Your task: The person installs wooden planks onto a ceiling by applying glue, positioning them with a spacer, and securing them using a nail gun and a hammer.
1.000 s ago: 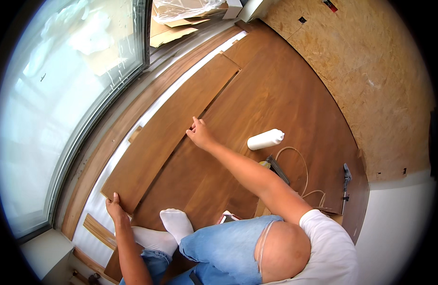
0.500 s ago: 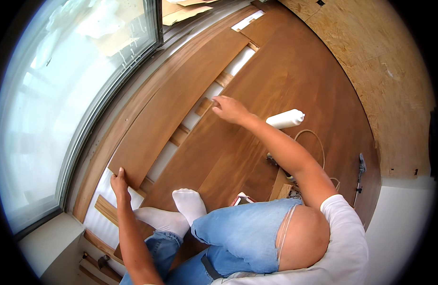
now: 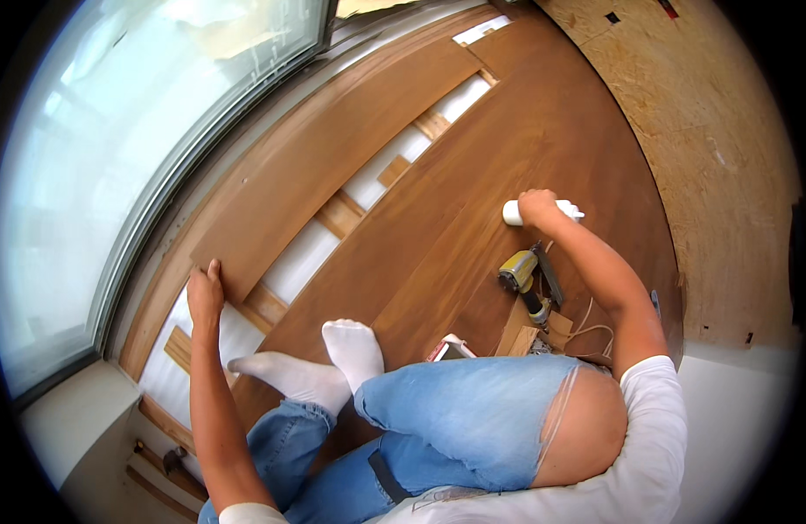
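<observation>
My left hand (image 3: 205, 295) is closed on the near end of a long brown floorboard (image 3: 333, 166), thumb on top. That board lies along the window side, over wooden battens (image 3: 340, 214) and white sheeting (image 3: 300, 259). A strip of battens and sheeting shows between it and the laid brown floor (image 3: 473, 201). Out to the right, my right hand (image 3: 537, 208) is wrapped round a white squeeze bottle (image 3: 511, 213), which lies on its side with its nozzle pointing right. The hand covers the bottle's middle.
A yellow and black nail gun (image 3: 516, 271) with a hose lies right of my legs, by an open cardboard box (image 3: 556, 330). A glazed window (image 3: 158, 157) borders the left side. A particle-board panel (image 3: 674, 113) stands on the right. A hammer (image 3: 173, 458) lies at lower left.
My right hand has left the edge of the laid floor and taken hold of the bottle. The loose board has shifted toward the window with my left hand, and the gap is wider.
</observation>
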Demonstrator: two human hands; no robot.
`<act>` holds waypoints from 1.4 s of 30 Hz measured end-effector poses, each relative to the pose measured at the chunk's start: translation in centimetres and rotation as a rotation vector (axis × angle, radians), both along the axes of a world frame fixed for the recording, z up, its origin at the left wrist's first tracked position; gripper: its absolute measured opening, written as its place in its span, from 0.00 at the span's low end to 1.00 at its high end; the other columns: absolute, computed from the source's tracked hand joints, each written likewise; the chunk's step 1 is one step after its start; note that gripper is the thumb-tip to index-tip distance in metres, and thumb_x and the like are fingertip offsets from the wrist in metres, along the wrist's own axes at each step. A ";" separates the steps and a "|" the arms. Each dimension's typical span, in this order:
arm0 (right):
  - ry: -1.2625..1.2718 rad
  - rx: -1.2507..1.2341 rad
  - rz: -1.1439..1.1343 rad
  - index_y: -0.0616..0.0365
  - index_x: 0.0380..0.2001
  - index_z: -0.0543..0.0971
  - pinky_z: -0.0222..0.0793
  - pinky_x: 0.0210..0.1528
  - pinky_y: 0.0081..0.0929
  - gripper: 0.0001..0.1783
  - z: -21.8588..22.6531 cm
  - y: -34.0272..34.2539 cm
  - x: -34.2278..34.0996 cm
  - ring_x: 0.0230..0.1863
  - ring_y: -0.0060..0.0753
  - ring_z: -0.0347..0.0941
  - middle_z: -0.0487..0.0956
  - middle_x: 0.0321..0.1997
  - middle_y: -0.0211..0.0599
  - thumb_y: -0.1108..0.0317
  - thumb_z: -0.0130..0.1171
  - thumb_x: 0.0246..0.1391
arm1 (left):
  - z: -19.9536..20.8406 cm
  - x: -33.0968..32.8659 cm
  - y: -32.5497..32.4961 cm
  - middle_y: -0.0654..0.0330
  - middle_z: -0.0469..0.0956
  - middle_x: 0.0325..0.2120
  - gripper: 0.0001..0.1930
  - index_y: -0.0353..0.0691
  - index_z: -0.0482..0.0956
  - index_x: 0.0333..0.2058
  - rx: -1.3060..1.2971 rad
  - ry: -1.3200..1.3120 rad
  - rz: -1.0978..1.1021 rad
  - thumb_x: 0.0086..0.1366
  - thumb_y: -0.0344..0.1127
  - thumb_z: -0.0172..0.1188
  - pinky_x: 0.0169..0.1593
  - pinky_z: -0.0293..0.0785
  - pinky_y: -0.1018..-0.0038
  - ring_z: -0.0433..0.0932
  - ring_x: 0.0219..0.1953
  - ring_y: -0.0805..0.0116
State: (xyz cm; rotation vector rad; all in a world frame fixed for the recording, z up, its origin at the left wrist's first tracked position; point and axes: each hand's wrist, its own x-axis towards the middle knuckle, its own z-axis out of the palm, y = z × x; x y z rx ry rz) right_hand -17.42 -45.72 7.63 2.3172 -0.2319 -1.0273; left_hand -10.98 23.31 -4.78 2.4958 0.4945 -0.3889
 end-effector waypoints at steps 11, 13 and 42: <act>-0.980 1.731 -0.595 0.63 0.59 0.73 0.75 0.61 0.36 0.30 14.1 10.2 4.7 0.54 0.33 0.79 0.82 0.52 0.42 0.63 0.71 0.58 | 1.9 -3.7 3.8 0.42 0.83 0.29 0.18 0.38 0.74 0.34 0.184 -0.281 -0.065 0.76 0.48 0.54 0.42 0.75 0.46 0.82 0.37 0.38; -0.848 1.572 -0.624 0.63 0.60 0.73 0.73 0.64 0.38 0.30 14.1 11.9 6.0 0.57 0.35 0.78 0.82 0.53 0.43 0.63 0.72 0.57 | 2.3 -4.9 6.3 0.43 0.82 0.29 0.17 0.38 0.75 0.35 0.177 -0.232 -0.185 0.76 0.47 0.55 0.42 0.75 0.46 0.82 0.37 0.38; -0.207 2.062 -0.696 0.62 0.48 0.79 0.82 0.53 0.40 0.23 0.0 42.8 6.5 0.49 0.39 0.83 0.83 0.46 0.40 0.65 0.77 0.54 | 4.4 -18.8 13.8 0.51 0.73 0.42 0.26 0.41 0.77 0.34 -0.081 0.234 -0.392 0.41 0.38 0.84 0.52 0.75 0.56 0.75 0.50 0.45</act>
